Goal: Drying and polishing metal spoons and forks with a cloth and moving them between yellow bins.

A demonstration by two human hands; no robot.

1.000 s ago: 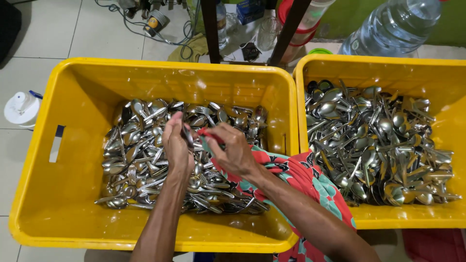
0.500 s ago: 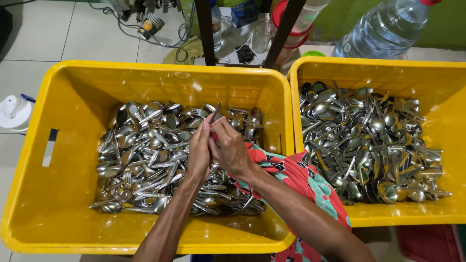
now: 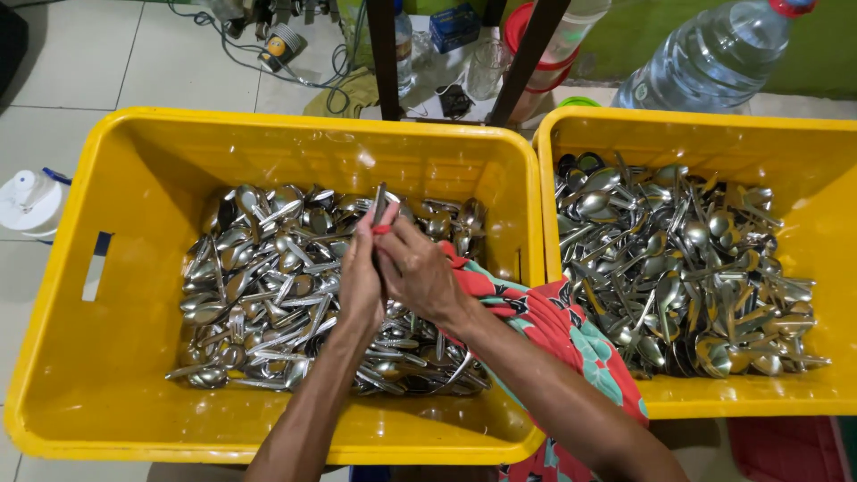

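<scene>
Over the left yellow crate (image 3: 54,295), head view: both hands met at the middle of the cutlery heap (image 3: 268,295). Left hand (image 3: 361,281) was closed around the handle of one steel utensil (image 3: 379,203), whose tip stuck up past the fingertips, pointing away from the person. Right hand (image 3: 420,272) pressed against it from the right, fingers pinched on a fold of red floral cloth (image 3: 527,312) wrapped round the same handle, so both hands were clamped on that one piece. Looked like a wiping grip: one hand steadying, the other rubbing with cloth. Whether the piece was a spoon or a fork could not be told, since the head end was hidden in the hands.

Cloth trailed from the right hand over the person's right forearm and across the rim between the crates, kept within easy reach. Heap under the hands was mixed spoons and forks, lying loose and crossed.

Right yellow crate (image 3: 803,393) sat touching the first, also holding a pile of spoons (image 3: 687,268). Behind the crates, on the tiled floor (image 3: 80,71): a big clear water bottle (image 3: 714,54), dark table legs (image 3: 386,54), tangled cables (image 3: 268,45). White lidded jug (image 3: 27,203) stood just left of the left crate.
</scene>
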